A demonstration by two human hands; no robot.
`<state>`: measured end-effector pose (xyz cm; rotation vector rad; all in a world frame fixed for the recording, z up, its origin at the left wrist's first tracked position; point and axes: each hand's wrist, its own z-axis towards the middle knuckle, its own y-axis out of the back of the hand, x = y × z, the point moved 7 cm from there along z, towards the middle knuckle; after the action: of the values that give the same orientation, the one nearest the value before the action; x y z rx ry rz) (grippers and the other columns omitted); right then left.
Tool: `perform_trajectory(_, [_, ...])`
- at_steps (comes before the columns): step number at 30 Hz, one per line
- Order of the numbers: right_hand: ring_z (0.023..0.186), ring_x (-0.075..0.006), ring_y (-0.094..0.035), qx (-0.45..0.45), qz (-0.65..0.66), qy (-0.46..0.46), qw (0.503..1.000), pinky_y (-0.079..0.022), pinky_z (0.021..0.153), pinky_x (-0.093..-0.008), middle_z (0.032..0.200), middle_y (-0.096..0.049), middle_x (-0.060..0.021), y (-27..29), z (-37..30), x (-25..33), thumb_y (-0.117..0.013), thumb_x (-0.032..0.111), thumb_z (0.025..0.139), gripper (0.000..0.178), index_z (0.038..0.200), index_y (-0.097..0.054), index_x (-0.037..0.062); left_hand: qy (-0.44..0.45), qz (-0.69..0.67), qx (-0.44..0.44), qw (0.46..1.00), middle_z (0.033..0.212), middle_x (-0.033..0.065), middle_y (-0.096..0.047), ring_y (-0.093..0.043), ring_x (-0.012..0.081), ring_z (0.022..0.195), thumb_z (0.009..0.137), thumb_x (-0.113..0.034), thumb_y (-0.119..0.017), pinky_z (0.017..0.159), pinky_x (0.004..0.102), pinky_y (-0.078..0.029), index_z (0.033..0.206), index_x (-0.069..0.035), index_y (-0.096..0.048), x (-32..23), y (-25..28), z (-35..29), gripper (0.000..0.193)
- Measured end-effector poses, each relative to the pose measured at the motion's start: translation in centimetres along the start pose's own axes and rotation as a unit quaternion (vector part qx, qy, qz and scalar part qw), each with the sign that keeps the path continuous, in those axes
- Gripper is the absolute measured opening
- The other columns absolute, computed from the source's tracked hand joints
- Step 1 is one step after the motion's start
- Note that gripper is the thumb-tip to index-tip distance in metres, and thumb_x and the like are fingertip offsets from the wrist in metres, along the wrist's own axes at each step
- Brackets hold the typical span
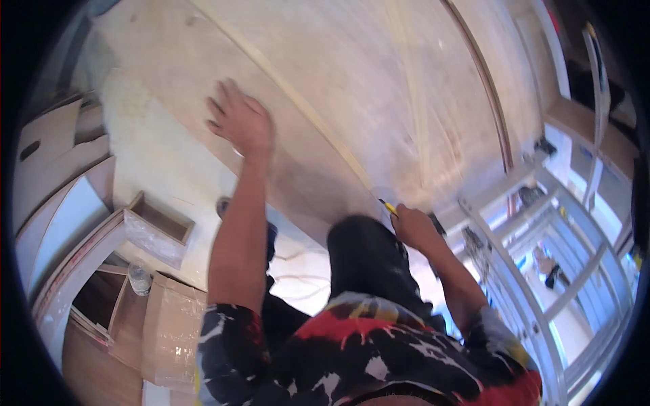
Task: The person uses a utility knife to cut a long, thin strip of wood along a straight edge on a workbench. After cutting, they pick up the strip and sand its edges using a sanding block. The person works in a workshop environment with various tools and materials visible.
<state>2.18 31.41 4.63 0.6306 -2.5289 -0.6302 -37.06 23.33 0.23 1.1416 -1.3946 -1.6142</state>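
Cluttered workshop-type room, big pale board [379,81] filling most of the view ahead of the person; all places given from this board. Right hand [414,228] over the board's near part, fingers closed round a slim yellow tool [391,209], knife-like, dark tip pointing away from the person; can't tell if tip touches the board. Left hand [245,125] over the board's left part, bare, holding nothing, fingers spread, a bit blurred; contact with the board unclear. Pale strip [315,116] crosses the board diagonally between the hands, far left down to just beside the tool tip. Dark narrow strip [482,63] along the board's right part, slightly bowed in the fisheye. Dark-trousered knee [365,260] at the board's near edge, patterned shirt [379,345] behind it. Right of the board: silver ladder [574,284]. Left of the board: wood panels [57,183], and, nearer the person, an open-topped wooden box [152,237], a clear jar [140,279] and a taped cardboard box [169,325], jar just beside the cardboard
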Motion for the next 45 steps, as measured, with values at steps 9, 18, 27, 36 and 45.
perform_trajectory(9, [0.083, -0.0486, -0.062, -0.211, 0.16, 0.193, 0.945, -0.049, 0.075, -0.0558, 0.087, -0.065, -0.0287, 17.3, 24.2, 26.3, -0.052, 0.02, 0.096, 0.026, 0.109, -0.054, -0.0024, 0.025, -0.012, 0.04, 0.999, 0.157, 0.0103, -0.032, -0.021, 0.0391, 0.147, 0.096, -0.022, -0.041, 0.115, 0.0634, -0.011, 0.147, -0.01, -0.04, -0.2, 0.3, -0.2, 0.053])
perform_trajectory(18, [0.103, -0.0372, -0.066, -0.207, 0.066, 0.206, 0.954, -0.053, 0.088, -0.0441, 0.109, -0.067, -0.0229, 23.3, 35.8, 39.5, -0.066, 0.024, 0.088, 0.036, 0.111, -0.062, -0.0035, 0.025, -0.009, 0.055, 0.998, 0.159, 0.01, -0.028, -0.018, 0.0396, 0.147, 0.098, -0.023, -0.036, 0.115, 0.0624, -0.009, 0.15, -0.01, -0.036, 0.2, -0.2, -0.3, 0.054])
perform_trajectory(27, [0.109, -0.0347, -0.064, -0.166, -0.049, 0.229, 0.958, -0.053, 0.091, -0.0429, 0.115, -0.068, -0.0163, 23.3, 38.7, 41.9, -0.069, 0.019, 0.082, 0.034, 0.111, -0.068, 0.0014, 0.023, -0.027, 0.066, 0.997, 0.16, 0.0093, -0.026, -0.015, 0.039, 0.148, 0.095, -0.022, -0.043, 0.116, 0.0627, -0.006, 0.151, -0.011, -0.035, 0.3, 0.0, 0.0, 0.058])
perform_trajectory(36, [0.103, -0.0349, -0.068, -0.144, -0.078, 0.207, 0.964, -0.055, 0.086, -0.0442, 0.11, -0.069, -0.0201, 23.0, 37.2, 40.1, -0.057, 0.013, 0.085, 0.028, 0.106, -0.071, 0.0031, 0.022, -0.023, 0.055, 0.998, 0.159, 0.0087, -0.03, -0.018, 0.0391, 0.148, 0.094, -0.021, -0.046, 0.116, 0.0632, -0.009, 0.15, -0.012, -0.036, -0.3, 0.3, 0.2, 0.058])
perform_trajectory(45, [0.095, -0.0438, -0.066, -0.007, -0.047, 0.092, 0.995, -0.053, 0.083, -0.0498, 0.102, -0.068, -0.0272, 12.8, 24.3, 24.4, -0.053, 0.021, 0.091, 0.029, 0.106, -0.063, -0.0014, 0.025, -0.032, 0.033, 0.999, 0.159, 0.0056, -0.03, -0.019, 0.0366, 0.148, 0.095, -0.021, -0.045, 0.116, 0.0629, -0.01, 0.149, -0.013, -0.038, 0.4, 0.0, -0.7, 0.055])
